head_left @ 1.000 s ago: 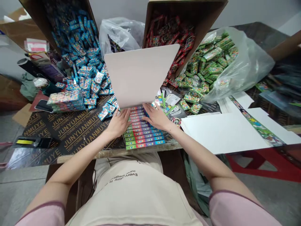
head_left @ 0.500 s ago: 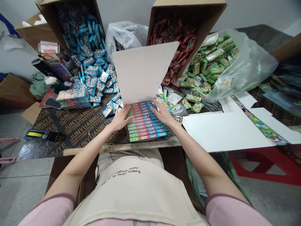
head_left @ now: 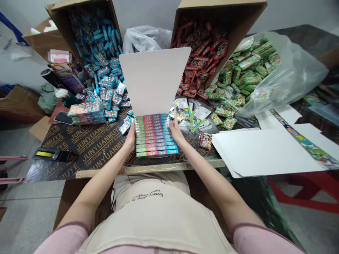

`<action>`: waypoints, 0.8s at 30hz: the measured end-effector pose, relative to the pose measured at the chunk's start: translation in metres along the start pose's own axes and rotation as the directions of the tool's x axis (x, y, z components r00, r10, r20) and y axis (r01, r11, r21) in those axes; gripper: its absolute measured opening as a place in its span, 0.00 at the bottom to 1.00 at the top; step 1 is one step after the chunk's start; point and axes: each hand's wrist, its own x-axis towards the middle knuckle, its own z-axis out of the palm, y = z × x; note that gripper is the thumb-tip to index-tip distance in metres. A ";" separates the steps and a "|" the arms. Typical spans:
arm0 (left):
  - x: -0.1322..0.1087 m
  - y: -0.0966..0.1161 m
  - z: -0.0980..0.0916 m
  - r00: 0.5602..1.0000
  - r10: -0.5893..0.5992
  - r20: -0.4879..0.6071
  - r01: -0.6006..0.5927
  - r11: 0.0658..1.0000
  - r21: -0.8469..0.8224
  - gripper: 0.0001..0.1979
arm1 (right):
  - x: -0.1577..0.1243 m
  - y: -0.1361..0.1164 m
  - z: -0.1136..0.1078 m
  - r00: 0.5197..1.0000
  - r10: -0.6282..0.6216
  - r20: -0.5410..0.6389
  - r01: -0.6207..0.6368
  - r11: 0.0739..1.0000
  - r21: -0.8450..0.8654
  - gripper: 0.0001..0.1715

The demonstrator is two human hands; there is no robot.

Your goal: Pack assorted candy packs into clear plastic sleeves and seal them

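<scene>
A flat display box [head_left: 155, 135] lies at the table's near edge, filled with rows of small colourful packets. Its white lid [head_left: 153, 81] stands up at the far side. My left hand [head_left: 129, 139] presses against the box's left side, fingers together. My right hand [head_left: 176, 132] clasps the right side, thumb resting on the packets. Both hands squeeze the rows from either side.
A carton of blue packets [head_left: 97, 46] spills at the back left, with a stacked bundle [head_left: 83, 113] beside it. A carton of red packets [head_left: 206, 46] and a clear bag of green packets [head_left: 249, 74] sit at the back right. White cardboard sheets [head_left: 265, 151] lie right. A tape tool [head_left: 50, 154] rests left.
My hands moved from lying on top of the packets to the box's two sides. The box now sits squarer to me and the lid stands more upright.
</scene>
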 end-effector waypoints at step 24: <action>-0.088 0.028 -0.032 0.863 0.210 0.460 -0.502 0.460 0.732 0.57 | -0.143 0.016 -0.023 0.946 -0.308 -0.101 0.262 0.909 -0.323 0.26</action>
